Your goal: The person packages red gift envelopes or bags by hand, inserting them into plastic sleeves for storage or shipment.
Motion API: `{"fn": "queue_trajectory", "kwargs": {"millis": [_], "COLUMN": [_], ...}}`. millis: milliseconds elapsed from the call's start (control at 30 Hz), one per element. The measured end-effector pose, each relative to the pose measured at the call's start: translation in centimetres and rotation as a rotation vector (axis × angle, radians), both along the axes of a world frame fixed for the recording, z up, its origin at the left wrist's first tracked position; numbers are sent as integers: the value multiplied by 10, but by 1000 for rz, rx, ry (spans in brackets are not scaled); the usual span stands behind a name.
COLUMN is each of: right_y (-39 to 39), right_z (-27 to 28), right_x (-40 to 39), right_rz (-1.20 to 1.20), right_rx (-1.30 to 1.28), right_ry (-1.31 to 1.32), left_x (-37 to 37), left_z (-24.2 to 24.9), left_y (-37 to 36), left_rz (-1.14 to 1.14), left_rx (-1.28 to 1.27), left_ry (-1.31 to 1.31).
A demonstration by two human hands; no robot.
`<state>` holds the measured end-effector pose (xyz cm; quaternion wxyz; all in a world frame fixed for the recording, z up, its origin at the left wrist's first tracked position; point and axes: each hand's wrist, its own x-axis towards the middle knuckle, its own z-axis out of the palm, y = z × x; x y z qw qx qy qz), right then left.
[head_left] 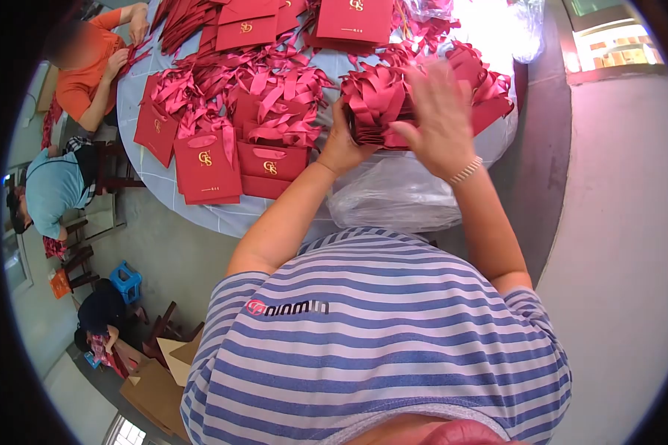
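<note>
A stack of red paper bags with ribbon handles (373, 107) stands on edge near the front of the round table. My left hand (344, 145) grips its left side, the fingers partly hidden behind the bags. Over the right part of the stack is my right hand (444, 122), blurred by motion, with its fingers stretched out and the thumb apart; it holds nothing. To the left lie more red bags (208, 167) with gold lettering and pink-red ribbons (274, 96). A clear plastic bag (393, 194) lies below the stack, at the table's near edge.
More piles of red bags (352, 21) lie at the back of the table (137, 148). A person in orange (78, 89) handles ribbons at the left edge. Beyond are a person in light blue (56, 185), another in dark clothes (104, 308), a blue stool (126, 282) and cardboard boxes (152, 397).
</note>
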<state>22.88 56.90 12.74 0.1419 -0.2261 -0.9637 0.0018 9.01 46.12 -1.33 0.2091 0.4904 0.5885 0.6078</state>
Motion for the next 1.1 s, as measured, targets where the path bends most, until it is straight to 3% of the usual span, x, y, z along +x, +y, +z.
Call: {"fn": "queue_trajectory", "kwargs": {"millis": [33,133,233,333,433,467,733,800,867,933,1000,1033,1100], "right_y": [0,3,4,4,1,2,9,12,23,47,56,56,35], "right_z": [-40,-58,-47,-14,-53,-56,-57,-47,-38,-43,-61,-80,-84], "right_x": [-7,-12,-12,-33,-39,-40,-42,-36,-23,-5,9,11,3], "right_rz": [35,102,100,111,202,196,219,230,55,-113,-218,-258,-257], "right_rx": [-22,-125,-24,-4,-60,-67,-48,-62,-128,-402,-975,-1140,-1174], "right_ry": [-120,-47,-152,100,-138,-136,-128,-115,101,365,687,744,650], "left_x": [0,1,0,-1,-2,1,-4,-5,-5,-6,-8,-8,-6], "left_z": [-10,-22,-16,-4,-6,4,1,5,6,-5,-15,-18,-27], "left_y": [0,4,0,-9,-8,-9,0,1,0,-2,-3,-1,1], "left_rz": [-6,-19,-1,22,14,5,-101,-37,-4,15,1,-5,-17], "left_rx": [-4,14,-13,-122,-126,-158,-157,-147,-111,-64,-82,-82,-38], "left_ry": [1,-114,-92,5,172,-9,-146,4,110,118,116,121,153]}}
